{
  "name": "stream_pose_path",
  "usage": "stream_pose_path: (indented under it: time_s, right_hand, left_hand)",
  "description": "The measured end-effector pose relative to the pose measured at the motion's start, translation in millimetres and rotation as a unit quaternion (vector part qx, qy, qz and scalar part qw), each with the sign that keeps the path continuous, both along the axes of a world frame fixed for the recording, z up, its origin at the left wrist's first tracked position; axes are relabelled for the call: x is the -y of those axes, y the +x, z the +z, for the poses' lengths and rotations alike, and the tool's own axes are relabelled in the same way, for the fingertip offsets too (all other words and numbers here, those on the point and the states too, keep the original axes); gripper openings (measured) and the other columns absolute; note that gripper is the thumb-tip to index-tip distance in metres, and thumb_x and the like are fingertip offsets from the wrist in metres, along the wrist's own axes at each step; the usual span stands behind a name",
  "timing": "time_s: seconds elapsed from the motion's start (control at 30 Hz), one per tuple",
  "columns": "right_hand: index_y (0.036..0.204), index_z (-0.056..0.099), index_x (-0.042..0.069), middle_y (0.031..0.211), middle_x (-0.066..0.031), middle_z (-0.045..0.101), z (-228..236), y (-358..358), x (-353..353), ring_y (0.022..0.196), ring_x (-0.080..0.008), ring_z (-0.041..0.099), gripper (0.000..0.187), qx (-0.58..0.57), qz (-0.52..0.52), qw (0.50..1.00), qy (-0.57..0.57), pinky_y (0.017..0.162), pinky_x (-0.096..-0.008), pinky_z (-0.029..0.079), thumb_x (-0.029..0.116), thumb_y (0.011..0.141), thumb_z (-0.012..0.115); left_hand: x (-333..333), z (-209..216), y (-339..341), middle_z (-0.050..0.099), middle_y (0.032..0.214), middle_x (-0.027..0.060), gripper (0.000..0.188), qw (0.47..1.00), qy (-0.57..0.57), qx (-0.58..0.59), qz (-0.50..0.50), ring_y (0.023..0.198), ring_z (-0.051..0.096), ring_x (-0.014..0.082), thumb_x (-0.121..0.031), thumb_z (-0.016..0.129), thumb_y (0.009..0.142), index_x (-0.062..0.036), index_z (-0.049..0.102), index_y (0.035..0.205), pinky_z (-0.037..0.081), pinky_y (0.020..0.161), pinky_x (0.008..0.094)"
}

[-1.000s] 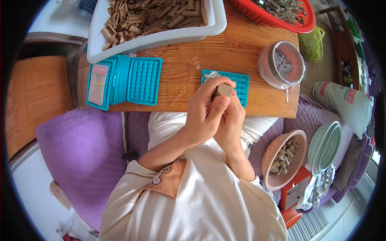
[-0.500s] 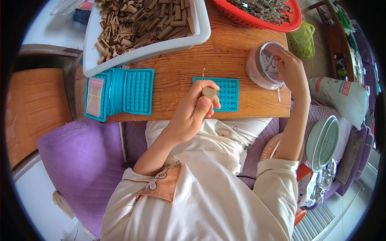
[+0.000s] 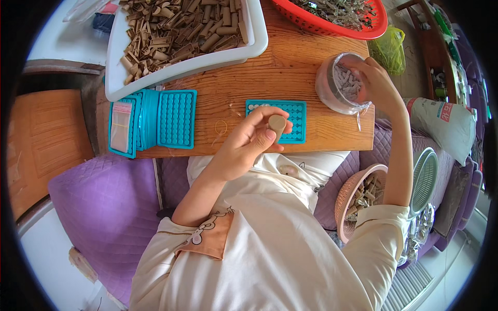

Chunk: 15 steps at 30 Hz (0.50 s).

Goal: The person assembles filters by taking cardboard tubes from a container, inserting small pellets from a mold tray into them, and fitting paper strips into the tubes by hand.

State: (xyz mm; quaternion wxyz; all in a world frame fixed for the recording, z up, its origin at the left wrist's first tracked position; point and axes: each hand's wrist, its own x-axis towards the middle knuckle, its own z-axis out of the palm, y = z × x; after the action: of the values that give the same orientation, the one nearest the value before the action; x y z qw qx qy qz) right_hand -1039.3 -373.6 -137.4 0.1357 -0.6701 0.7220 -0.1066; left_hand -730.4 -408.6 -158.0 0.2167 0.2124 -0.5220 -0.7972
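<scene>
My left hand [image 3: 248,140] is closed round a short brown cardboard tube [image 3: 277,123], its pale round end facing up. The hand hovers over the near left part of a teal tray [image 3: 296,122] with rows of round hollows. A few whitish round bits [image 3: 252,107] show at that tray's far left corner. At the right, my right hand [image 3: 377,83] reaches over the rim of a clear round tub [image 3: 322,85] holding small grey-white pieces [image 3: 346,83]. Its fingers are bent together among the pieces; the fingertips are hidden, so what they pinch cannot be made out.
A white bin [image 3: 259,44] full of brown tubes and split pieces stands far left; a red basket [image 3: 332,27] sits far right. Teal trays [image 3: 176,119] lie at the left. Beside me are a pink basket [image 3: 341,205] of tubes and a green basket [image 3: 425,171].
My right elbow has swung outward to the right, uncovering more of the pink basket, while that hand stays at the tub. My left hand has shifted slightly right, tilting the tube.
</scene>
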Motion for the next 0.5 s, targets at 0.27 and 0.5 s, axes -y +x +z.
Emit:
stream_pose_path:
  time_s: [0.27, 0.5]
  right_hand:
    - [0.09, 0.055, 0.0, 0.078, -0.0074, 0.058, 2.7, -4.1, -14.6, 0.07, -0.0104, 0.055, 0.012, 0.244, -0.19, 0.951, -0.024, 0.063, -0.024, 0.043, 0.003, 0.079, 0.05]
    - [0.086, 0.055, 0.0, 0.081, -0.0026, 0.058, 10.9, 28.3, -21.3, 0.072, -0.0079, 0.054, 0.009, 0.401, -0.189, 0.884, -0.147, 0.066, -0.0199, 0.043, 0.002, 0.077, 0.057]
  left_hand:
    - [8.9, -4.2, 1.3, 0.051, 0.105, 0.0135, 0.033, 0.939, 0.312, -0.146, 0.019, 0.101, 0.052, 0.0282, -0.017, 0.049, 0.085, -0.0035, 0.04, 0.114, 0.057, 0.062, 0.0279]
    - [8.7, 4.8, 0.5, 0.053, 0.104, 0.0113, 0.034, 0.903, 0.4, -0.154, 0.03, 0.101, 0.053, 0.0276, -0.021, 0.049, 0.086, -0.0026, 0.041, 0.113, 0.056, 0.055, 0.0222]
